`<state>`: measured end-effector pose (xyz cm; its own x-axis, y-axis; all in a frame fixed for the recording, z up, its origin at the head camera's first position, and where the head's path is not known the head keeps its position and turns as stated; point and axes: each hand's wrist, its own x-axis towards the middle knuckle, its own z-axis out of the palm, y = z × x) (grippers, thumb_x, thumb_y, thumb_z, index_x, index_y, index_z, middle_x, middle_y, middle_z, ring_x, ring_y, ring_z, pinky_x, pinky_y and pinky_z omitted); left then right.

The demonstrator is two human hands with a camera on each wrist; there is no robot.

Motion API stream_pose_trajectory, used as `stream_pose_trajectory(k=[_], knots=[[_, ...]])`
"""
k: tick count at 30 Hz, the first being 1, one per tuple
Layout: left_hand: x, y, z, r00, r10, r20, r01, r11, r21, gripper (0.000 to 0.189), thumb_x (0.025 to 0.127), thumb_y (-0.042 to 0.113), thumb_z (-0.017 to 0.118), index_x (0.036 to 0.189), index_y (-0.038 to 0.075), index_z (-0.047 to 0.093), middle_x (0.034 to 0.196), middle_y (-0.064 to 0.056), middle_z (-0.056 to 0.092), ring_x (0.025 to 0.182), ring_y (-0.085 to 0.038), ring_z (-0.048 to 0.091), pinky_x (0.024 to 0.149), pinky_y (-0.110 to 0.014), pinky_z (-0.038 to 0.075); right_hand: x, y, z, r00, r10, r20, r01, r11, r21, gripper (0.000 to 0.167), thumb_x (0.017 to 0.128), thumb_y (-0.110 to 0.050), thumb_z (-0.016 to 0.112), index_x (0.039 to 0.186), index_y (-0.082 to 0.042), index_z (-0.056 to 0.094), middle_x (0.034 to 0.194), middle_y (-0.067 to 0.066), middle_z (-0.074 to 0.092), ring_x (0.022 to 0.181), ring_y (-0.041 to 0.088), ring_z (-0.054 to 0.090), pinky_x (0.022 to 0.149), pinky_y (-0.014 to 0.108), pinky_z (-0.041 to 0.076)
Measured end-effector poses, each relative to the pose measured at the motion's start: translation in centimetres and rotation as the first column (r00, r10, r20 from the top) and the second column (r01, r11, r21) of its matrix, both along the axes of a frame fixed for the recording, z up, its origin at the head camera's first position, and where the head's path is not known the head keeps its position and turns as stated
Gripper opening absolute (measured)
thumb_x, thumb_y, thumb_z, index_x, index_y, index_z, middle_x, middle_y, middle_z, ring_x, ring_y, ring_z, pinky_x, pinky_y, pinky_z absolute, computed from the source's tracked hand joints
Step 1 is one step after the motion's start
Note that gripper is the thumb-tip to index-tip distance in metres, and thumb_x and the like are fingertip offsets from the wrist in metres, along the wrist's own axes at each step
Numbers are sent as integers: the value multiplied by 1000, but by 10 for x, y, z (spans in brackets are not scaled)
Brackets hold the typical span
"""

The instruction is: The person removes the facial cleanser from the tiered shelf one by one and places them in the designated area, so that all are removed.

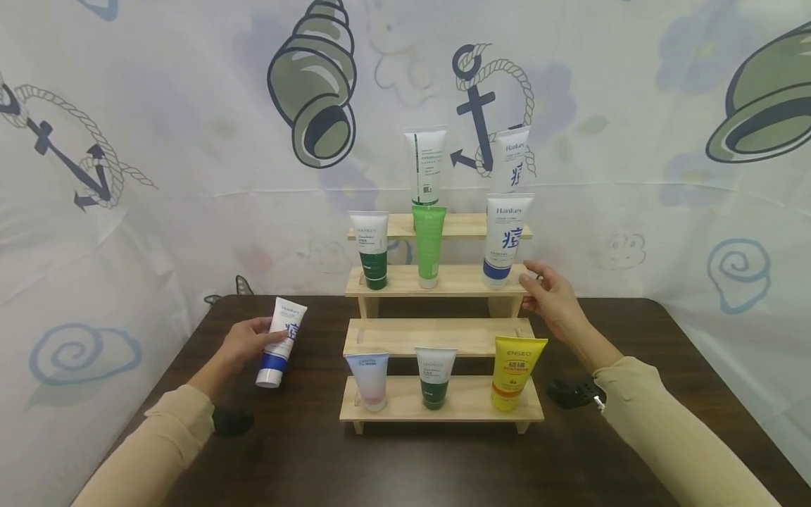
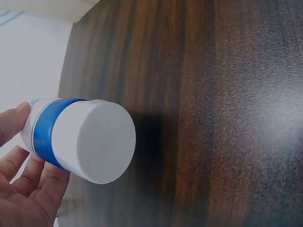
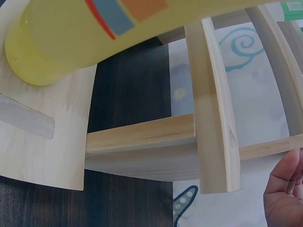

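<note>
My left hand (image 1: 247, 341) grips a white squeeze tube (image 1: 279, 348) with a blue band and blue lettering, thumb across its front. The tube tilts with its white cap (image 2: 106, 142) down, over the table left of the stand. My right hand (image 1: 554, 299) holds the right end of a wooden stepped display stand (image 1: 437, 338) at its third tier, thumb and fingers at the edge. In the right wrist view, its fingertips (image 3: 284, 172) are at the wooden side piece. Beside that hand stands a larger white and blue tube (image 1: 507, 236).
The third tier also bears a white-green tube (image 1: 372, 246) and a green tube (image 1: 429, 243). Two white tubes stand on top. Below are a pink-blue tube (image 1: 370, 380), a small white-green tube (image 1: 435, 377) and a yellow tube (image 1: 514, 373). A patterned curtain (image 1: 190, 232) hangs behind the dark table (image 1: 412, 472).
</note>
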<state>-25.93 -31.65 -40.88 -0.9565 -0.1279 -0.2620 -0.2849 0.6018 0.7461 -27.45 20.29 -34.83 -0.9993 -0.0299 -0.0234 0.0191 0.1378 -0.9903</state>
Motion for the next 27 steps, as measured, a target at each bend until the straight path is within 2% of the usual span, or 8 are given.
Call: stream_pose_trajectory(k=[3, 14, 27], knots=[[-1, 2, -4, 999, 1, 33, -1, 1000, -2, 77, 89, 39, 62, 142, -7, 30, 133, -33, 42, 108, -41, 54, 90, -49, 49, 0, 0, 0, 1000, 1, 0, -1, 1000, 0, 59, 99, -26, 48, 149, -8, 23, 98, -3, 47, 72, 4, 51, 67, 15, 50], [-1, 15, -15, 999, -42, 19, 41, 999, 15, 69, 90, 33, 63, 136, -11, 37, 125, -33, 49, 96, -33, 59, 81, -43, 53, 0, -1, 0, 1000, -11, 8, 11, 1000, -3, 59, 98, -27, 49, 148, -8, 25, 97, -3, 47, 71, 4, 51, 66, 15, 50], [-3, 24, -20, 997, -55, 54, 52, 997, 53, 68, 91, 32, 61, 137, -12, 35, 128, -34, 47, 102, -39, 57, 88, -49, 50, -2, 0, -1, 1000, -16, 15, 16, 1000, 10, 57, 99, -28, 48, 148, -10, 25, 99, 0, 46, 71, 5, 51, 67, 15, 50]])
